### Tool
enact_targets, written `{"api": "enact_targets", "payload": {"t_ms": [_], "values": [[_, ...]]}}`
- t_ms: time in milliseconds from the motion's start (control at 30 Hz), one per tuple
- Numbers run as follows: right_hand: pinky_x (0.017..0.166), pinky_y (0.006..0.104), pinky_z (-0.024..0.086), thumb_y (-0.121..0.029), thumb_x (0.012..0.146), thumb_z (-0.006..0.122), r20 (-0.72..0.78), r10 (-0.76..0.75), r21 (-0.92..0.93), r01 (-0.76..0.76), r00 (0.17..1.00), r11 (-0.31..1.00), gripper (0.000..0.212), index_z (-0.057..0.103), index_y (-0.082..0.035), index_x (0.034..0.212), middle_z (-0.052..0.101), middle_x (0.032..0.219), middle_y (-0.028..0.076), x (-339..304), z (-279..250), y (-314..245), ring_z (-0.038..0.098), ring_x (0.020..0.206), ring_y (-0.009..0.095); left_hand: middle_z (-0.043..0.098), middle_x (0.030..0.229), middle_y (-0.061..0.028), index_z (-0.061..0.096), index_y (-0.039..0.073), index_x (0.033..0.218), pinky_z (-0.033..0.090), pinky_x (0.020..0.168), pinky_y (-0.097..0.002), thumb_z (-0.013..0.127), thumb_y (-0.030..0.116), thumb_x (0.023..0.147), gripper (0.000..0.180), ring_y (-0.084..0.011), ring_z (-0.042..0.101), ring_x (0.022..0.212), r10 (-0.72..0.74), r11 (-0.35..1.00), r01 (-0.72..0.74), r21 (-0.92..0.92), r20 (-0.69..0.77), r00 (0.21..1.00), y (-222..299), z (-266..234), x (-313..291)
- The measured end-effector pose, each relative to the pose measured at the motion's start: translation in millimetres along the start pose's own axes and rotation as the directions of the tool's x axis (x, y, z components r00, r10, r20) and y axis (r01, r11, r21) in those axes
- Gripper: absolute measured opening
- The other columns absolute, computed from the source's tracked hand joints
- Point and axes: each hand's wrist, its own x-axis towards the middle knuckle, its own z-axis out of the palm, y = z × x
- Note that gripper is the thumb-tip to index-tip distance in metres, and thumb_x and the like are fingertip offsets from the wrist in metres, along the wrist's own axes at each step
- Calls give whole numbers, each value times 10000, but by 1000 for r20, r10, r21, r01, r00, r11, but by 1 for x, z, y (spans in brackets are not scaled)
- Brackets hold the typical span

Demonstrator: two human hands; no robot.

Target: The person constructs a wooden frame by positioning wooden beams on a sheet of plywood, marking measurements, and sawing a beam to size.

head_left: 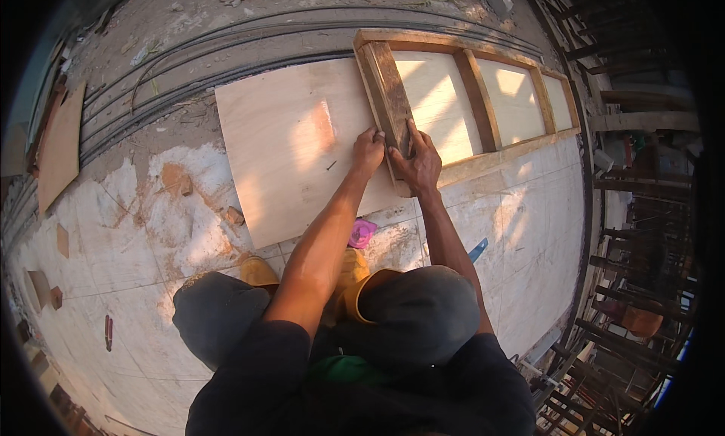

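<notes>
A wooden frame (477,96) of battens lies with its left end over a pale plywood sheet (279,141); light panels show between its crosspieces. My left hand (368,152) is closed, fingers curled against the outer edge of the wide end board (389,88). Across the near part of that same board, my right hand (421,164) grips with its thumb toward the left edge and its index finger pointing up along the wood. The undersides of both hands' fingers are hidden. A dark nail (331,165) rests on the plywood, left of my left hand.
By my yellow boots (352,277) sits a pink tape measure (362,233). A blue object (478,249) is partly hidden beside my right forearm. Red-handled pliers (109,333) lie on the dusty tiles. Long dark bars (294,28) run behind the plywood; timber pieces (642,187) crowd the right side.
</notes>
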Motion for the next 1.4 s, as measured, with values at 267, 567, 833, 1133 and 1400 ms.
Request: {"api": "enact_targets", "payload": {"t_ms": [267, 567, 833, 1133, 1400], "values": [[815, 405, 542, -344, 711, 816, 44, 25, -7, -25, 999, 1000, 814, 480, -158, 1429, 623, 1166, 137, 1, -4, 5, 648, 994, 314, 677, 959, -131, 643, -80, 1115, 485, 768, -340, 495, 383, 1017, 496, -187, 603, 850, -61, 954, 89, -287, 104, 993, 7, 3, -4], [828, 416, 547, -404, 743, 775, 39, 27, 14, -28, 999, 1000, 777, 480, -176, 1425, 611, 1169, 134, 1, 0, 0, 636, 1019, 316, 668, 1047, -132, 630, -100, 1154, 480, 835, -311, 620, 404, 963, 539, -186, 599, 939, -36, 971, 74, -226, 170, 985, 26, -9, -9], [800, 412, 542, -368, 790, 726, 39, 7, 135, -12, 999, 991, 684, 513, -145, 1401, 632, 1142, 137, -5, -7, 10, 650, 951, 319, 650, 974, -99, 645, -71, 1115, 458, 715, -276, 655, 418, 944, 519, -136, 565, 843, -70, 941, 124, -315, 178, 982, 14, -9, -7], [803, 423, 537, -445, 936, 600, -111, 74, 365, -29, 991, 931, 598, 536, -27, 1359, 657, 1135, 227, 8, -11, 19, 671, 944, 364, 653, 988, -152, 513, -150, 1278, 464, 570, -263, 603, 550, 934, 785, -163, 608, 732, -107, 982, 133, -137, 187, 977, 23, -16, 1], [930, 379, 480, -377, 1029, 451, -28, 258, 672, -173, 966, 720, 509, 592, 43, 1278, 666, 1125, 215, 14, 7, 5, 633, 1068, 272, 646, 1170, -277, 422, -120, 1394, 545, 845, -394, 544, 545, 949, 810, -292, 677, 1020, 92, 740, -167, 651, 148, 985, 135, -201, -2]]}}
